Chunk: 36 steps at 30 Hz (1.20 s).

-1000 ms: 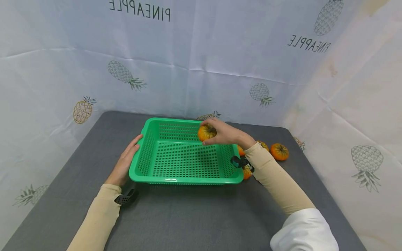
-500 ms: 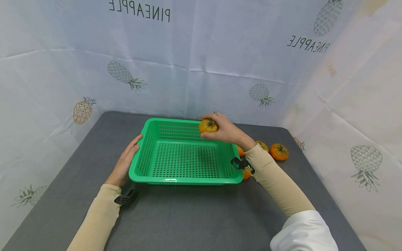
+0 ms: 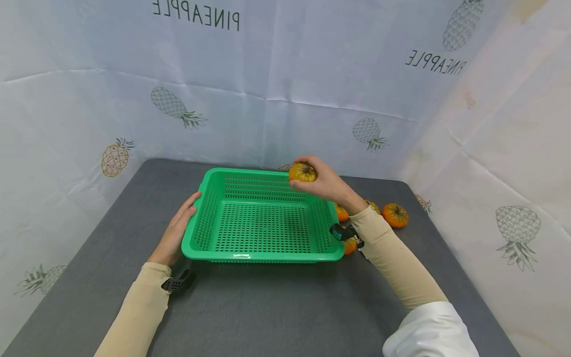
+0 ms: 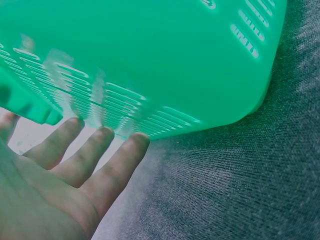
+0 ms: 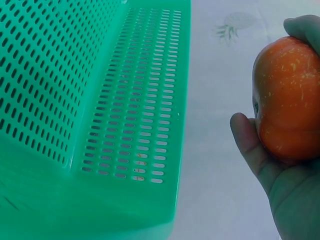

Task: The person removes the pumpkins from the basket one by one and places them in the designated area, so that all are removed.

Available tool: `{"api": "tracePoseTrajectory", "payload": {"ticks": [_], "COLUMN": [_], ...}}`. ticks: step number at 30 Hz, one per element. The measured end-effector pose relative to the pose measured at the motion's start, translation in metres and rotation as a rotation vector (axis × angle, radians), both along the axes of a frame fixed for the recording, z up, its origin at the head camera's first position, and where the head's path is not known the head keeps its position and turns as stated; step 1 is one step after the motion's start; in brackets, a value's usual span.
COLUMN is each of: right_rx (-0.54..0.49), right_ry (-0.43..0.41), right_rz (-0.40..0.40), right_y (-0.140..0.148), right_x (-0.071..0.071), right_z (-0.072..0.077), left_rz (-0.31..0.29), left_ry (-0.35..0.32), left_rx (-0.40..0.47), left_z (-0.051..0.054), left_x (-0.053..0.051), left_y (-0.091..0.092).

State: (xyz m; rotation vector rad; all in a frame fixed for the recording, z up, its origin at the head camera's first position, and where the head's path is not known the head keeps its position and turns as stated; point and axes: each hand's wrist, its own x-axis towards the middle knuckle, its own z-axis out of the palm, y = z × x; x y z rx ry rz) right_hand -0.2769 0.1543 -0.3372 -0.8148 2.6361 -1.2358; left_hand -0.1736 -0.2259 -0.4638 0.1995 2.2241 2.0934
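A green plastic basket with slotted walls and floor sits on the table, nothing in it. My left hand is at its left side; in the left wrist view the fingers extend straight, their tips at the outer wall. My right hand grips a small pumpkin above the basket's far rim, toward the right. Thumb and fingers stand on either side of it. In the right wrist view the pumpkin shows orange, speckled skin, beyond the basket wall and apart from it.
Several more small pumpkins lie right of the basket: one stands apart, and others, partly hidden by the rim and my right arm, are close to the wall, including a near pumpkin. A pineapple-print sheet hangs behind the grey table.
My right hand has risen and drifted slightly to the right with the small pumpkin, from over the basket's inside to its far rim. The left hand and the basket stay put.
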Motion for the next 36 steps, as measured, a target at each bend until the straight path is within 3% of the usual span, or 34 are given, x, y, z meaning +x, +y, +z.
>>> {"api": "tracePoseTrajectory", "payload": {"ticks": [18, 29, 33, 36], "right_rx": [-0.024, 0.024, 0.009, 0.009], "right_ry": [-0.008, -0.044, -0.044, -0.021], "right_rz": [-0.085, -0.141, -0.149, -0.159], "right_y": [0.026, 0.037, 0.046, 0.057], "right_x": [-0.003, 0.027, 0.025, 0.015], "right_z": [0.005, 0.036, 0.034, 0.023], "left_rz": [0.003, -0.007, -0.012, -0.011], "left_ry": [-0.006, -0.002, 0.002, 0.003], "left_rx": [-0.014, 0.003, 0.011, 0.011], "left_z": [0.001, -0.001, 0.0, 0.0], "left_x": [-0.001, 0.0, 0.0, 0.001], "left_y": [0.0, -0.002, -0.002, -0.002]}}
